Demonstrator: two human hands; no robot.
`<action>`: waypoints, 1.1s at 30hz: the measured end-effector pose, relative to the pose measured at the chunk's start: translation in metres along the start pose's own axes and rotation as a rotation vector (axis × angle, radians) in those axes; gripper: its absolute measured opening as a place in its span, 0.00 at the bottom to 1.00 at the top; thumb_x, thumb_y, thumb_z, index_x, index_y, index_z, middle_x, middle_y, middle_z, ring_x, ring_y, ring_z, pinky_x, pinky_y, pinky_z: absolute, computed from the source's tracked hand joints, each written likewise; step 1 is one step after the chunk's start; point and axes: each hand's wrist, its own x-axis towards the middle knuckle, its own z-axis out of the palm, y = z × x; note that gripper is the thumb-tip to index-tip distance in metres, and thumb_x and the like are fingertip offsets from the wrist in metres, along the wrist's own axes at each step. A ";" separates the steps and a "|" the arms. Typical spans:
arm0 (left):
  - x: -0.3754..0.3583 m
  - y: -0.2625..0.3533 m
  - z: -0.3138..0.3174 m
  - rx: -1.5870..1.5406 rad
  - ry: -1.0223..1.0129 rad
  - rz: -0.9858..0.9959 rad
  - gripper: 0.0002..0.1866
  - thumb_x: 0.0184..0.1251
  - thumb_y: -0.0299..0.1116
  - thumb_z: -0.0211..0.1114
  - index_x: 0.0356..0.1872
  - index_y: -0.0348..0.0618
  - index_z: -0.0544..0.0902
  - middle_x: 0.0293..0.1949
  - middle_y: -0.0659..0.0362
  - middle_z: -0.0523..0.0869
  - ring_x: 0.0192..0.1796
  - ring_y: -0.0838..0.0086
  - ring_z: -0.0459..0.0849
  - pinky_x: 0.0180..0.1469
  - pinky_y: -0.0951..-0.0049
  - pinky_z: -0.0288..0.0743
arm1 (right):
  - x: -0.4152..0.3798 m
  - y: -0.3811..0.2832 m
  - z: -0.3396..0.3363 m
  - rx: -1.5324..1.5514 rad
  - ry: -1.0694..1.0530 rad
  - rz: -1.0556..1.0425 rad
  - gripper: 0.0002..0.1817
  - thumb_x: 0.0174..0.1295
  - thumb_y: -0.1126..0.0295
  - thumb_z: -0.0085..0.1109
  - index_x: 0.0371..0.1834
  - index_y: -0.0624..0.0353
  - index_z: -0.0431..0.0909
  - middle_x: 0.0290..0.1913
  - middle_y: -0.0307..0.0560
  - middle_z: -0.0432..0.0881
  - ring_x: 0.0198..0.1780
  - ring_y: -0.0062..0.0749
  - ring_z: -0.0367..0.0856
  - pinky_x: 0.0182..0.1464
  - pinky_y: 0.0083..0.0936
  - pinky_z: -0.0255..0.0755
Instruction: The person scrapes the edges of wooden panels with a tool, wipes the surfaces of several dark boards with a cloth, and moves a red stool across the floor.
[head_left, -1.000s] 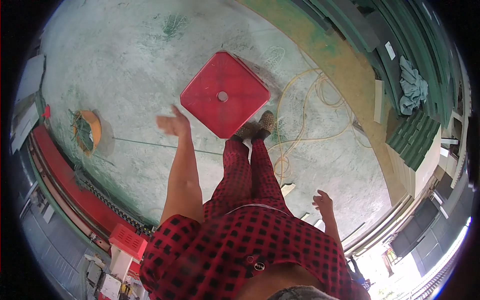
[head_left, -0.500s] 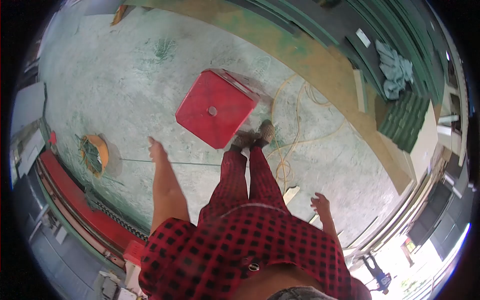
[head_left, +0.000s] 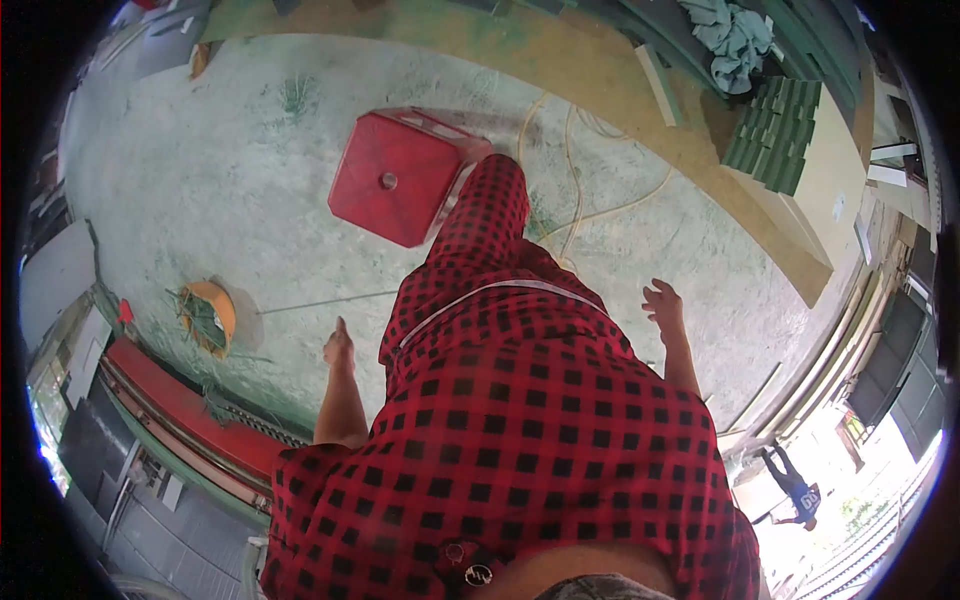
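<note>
My left hand (head_left: 340,346) hangs over the floor at my left side, nothing in it, with a finger or the thumb stretched out. On the other side, my right hand (head_left: 664,304) is also in the air, its fingers loosely bent and apart, holding nothing. In front of me a red plastic stool (head_left: 395,185) with a hole in its seat stands on the concrete floor. One knee, in red and black checked trousers (head_left: 487,205), is lifted close to the stool's right side. Neither hand touches the stool.
An orange tub (head_left: 215,318) with green strands stands at left, near a red machine rail (head_left: 190,405). A pale hose (head_left: 575,190) loops across the floor. Stacked green slats (head_left: 775,135) and a grey-blue cloth (head_left: 730,45) lie upper right. Another person (head_left: 797,490) is far off, lower right.
One knee has risen beside the stool, and my body has leaned forward. My left hand has drawn back toward me; my right hand appears higher in view. The stool itself looks unmoved on the floor.
</note>
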 end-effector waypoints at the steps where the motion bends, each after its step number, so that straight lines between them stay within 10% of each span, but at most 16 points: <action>1: -0.002 0.013 -0.002 -0.011 0.011 0.012 0.42 0.61 0.71 0.34 0.56 0.46 0.77 0.55 0.46 0.77 0.61 0.50 0.71 0.61 0.55 0.62 | 0.004 0.006 -0.003 -0.013 0.018 0.008 0.29 0.55 0.59 0.63 0.59 0.59 0.70 0.34 0.45 0.82 0.29 0.24 0.80 0.24 0.22 0.70; 9: -0.030 0.203 -0.084 -0.599 -0.129 0.612 0.31 0.62 0.58 0.54 0.49 0.37 0.80 0.49 0.39 0.80 0.56 0.51 0.76 0.55 0.59 0.69 | -0.003 0.041 0.005 0.102 0.037 0.152 0.29 0.56 0.58 0.63 0.61 0.56 0.69 0.37 0.46 0.82 0.27 0.26 0.80 0.23 0.22 0.70; 12: -0.046 0.288 -0.121 -0.556 -0.246 0.689 0.29 0.61 0.53 0.59 0.49 0.33 0.79 0.46 0.40 0.81 0.53 0.51 0.78 0.53 0.60 0.70 | -0.024 0.015 0.019 0.090 0.114 0.226 0.29 0.55 0.60 0.64 0.59 0.57 0.70 0.37 0.47 0.82 0.27 0.29 0.80 0.22 0.23 0.70; 16: -0.058 0.402 -0.161 -0.039 0.130 1.157 0.25 0.60 0.46 0.62 0.49 0.35 0.78 0.47 0.45 0.81 0.51 0.52 0.79 0.53 0.61 0.71 | 0.027 0.057 0.072 0.418 0.156 0.376 0.28 0.55 0.61 0.64 0.59 0.57 0.70 0.36 0.45 0.82 0.26 0.30 0.79 0.22 0.23 0.69; 18: -0.149 0.454 -0.234 -0.068 -0.149 1.490 0.20 0.62 0.42 0.61 0.48 0.37 0.79 0.49 0.48 0.80 0.53 0.54 0.77 0.55 0.63 0.70 | 0.043 0.024 0.088 0.255 0.060 0.057 0.26 0.58 0.61 0.60 0.59 0.55 0.70 0.36 0.43 0.81 0.26 0.28 0.79 0.23 0.24 0.70; 19: -0.141 0.478 -0.239 -0.098 -0.252 1.518 0.19 0.63 0.42 0.60 0.47 0.38 0.80 0.49 0.50 0.81 0.54 0.56 0.77 0.55 0.65 0.69 | 0.047 0.009 0.095 0.157 -0.008 -0.084 0.25 0.59 0.61 0.59 0.59 0.55 0.69 0.36 0.41 0.81 0.27 0.27 0.79 0.23 0.24 0.70; 20: -0.131 0.498 -0.242 -0.132 -0.357 1.530 0.17 0.65 0.42 0.59 0.47 0.39 0.80 0.48 0.52 0.81 0.54 0.59 0.78 0.55 0.67 0.69 | 0.031 -0.083 0.092 0.581 -0.019 0.265 0.24 0.60 0.61 0.57 0.59 0.56 0.69 0.38 0.41 0.81 0.28 0.25 0.80 0.25 0.23 0.71; 25: -0.161 0.542 -0.318 0.123 -1.054 1.366 0.18 0.66 0.44 0.58 0.48 0.42 0.80 0.49 0.56 0.80 0.57 0.66 0.74 0.61 0.69 0.63 | 0.012 -0.319 0.101 0.648 -0.123 -0.076 0.28 0.61 0.59 0.55 0.63 0.62 0.66 0.47 0.47 0.80 0.43 0.29 0.80 0.42 0.24 0.71; 33: -0.162 0.545 -0.308 0.355 -1.116 1.415 0.11 0.55 0.34 0.68 0.35 0.39 0.80 0.36 0.62 0.80 0.43 0.76 0.77 0.51 0.74 0.69 | 0.007 -0.333 0.118 0.639 -0.501 -0.064 0.29 0.58 0.55 0.60 0.55 0.67 0.73 0.49 0.50 0.79 0.51 0.33 0.76 0.58 0.28 0.65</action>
